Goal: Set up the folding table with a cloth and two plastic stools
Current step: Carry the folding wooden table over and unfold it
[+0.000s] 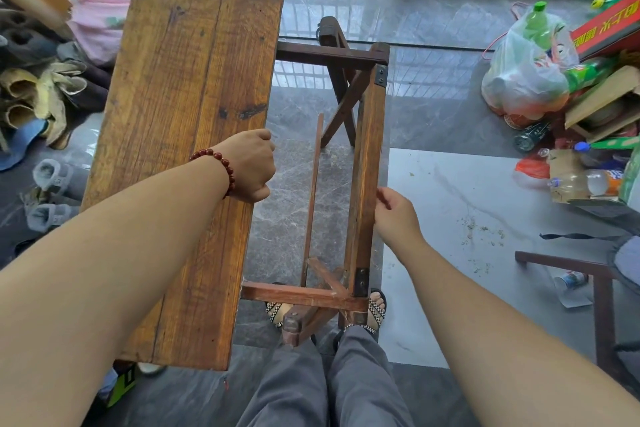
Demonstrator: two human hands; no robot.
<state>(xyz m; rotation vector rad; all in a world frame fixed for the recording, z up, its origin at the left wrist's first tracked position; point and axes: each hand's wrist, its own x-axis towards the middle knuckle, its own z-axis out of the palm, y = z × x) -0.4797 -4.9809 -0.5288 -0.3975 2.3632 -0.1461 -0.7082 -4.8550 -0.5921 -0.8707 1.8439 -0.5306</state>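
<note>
On the grey tiled floor by the window, the folding table (194, 135) stands half open over your feet. Your left hand (247, 166) curls over the inner edge of the top board, apparently to swing it flat; your right hand (398, 215) pinches the side rail (369, 177), probably steadying the frame. No cloth or stools are identifiable. A bag of bottles (530, 69) and boxes crowd the right, slippers (52, 194) and rolled clutter the left, leaving little room.

Worn, scratched wooden tabletop (187, 135) on a wooden frame (367, 163) with metal brackets (380, 75); glossy marble floor (450, 191).
</note>
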